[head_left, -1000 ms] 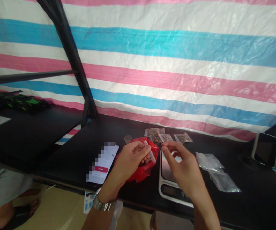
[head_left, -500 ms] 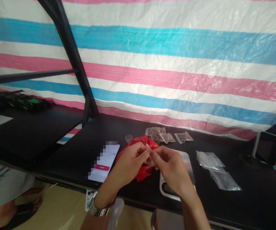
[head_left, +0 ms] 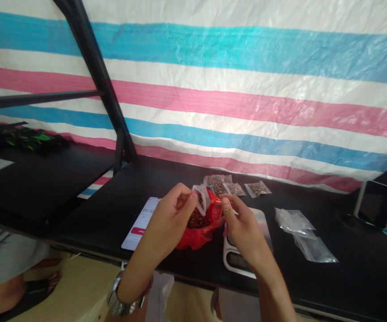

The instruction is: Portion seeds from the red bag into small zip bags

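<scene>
One small clear bag is pinched at its edge by the left hand, its thumb and fingers pressed together, and hangs above a red bag on the black worktop. With the red bag as the middle of a clock face seen from above the hands, the small clear bag sits near twelve o'clock, over the heap of small brown pieces inside the red plastic. The right hand is beside the red bag's rim at three o'clock, fingers bent and thumb raised near the forefinger; whether anything is gripped there I cannot tell. Beneath that hand, between three and four o'clock, lies a white-edged scale, partly hidden. At one o'clock several filled packets lie together, overlapping, and at two o'clock a lone filled packet rests apart from them. Toward three o'clock, well to the side, flat clear bags overlap one another, and farther out the same way stands a dark-screened device. A phone lies at nine o'clock, partly behind the left forearm. A metal watch circles the left wrist at eight o'clock. Behind the worktop, at twelve, hangs a striped sheet.
</scene>
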`<state>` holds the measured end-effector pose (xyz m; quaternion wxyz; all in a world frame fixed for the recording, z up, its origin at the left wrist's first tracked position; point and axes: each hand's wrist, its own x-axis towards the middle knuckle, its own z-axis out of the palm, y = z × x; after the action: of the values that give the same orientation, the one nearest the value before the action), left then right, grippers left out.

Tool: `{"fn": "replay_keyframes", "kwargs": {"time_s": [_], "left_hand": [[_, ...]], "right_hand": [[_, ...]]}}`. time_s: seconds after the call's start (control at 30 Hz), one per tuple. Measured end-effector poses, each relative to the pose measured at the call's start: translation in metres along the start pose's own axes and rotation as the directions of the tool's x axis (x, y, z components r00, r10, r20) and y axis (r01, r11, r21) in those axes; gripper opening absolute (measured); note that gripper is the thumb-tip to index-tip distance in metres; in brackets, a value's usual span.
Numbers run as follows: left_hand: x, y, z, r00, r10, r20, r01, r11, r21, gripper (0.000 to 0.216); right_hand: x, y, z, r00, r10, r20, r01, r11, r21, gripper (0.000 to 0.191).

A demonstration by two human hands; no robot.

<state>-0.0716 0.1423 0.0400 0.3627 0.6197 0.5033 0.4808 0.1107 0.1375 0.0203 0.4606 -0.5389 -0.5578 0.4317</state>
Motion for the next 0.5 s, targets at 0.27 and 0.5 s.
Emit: {"fn": "replay_keyframes", "kwargs": {"time_s": [0.27, 0.5], "left_hand": [[0.01, -0.028, -0.016, 0.991, 0.016, 0.133, -0.035, 0.99, 0.135, 0.022], [0.018, -0.053, -0.021, 0.996, 0.092, 0.017, -0.089, 0.87, 0.485, 0.028]], "right_hand": [[0.015, 0.022, 0.025, 0.998, 0.064, -0.004, -0.058, 0.926, 0.374, 0.053], [0.026, 0.033, 0.033, 0.988, -0.073, -0.135, 0.095, 0.981, 0.167, 0.037]]}}
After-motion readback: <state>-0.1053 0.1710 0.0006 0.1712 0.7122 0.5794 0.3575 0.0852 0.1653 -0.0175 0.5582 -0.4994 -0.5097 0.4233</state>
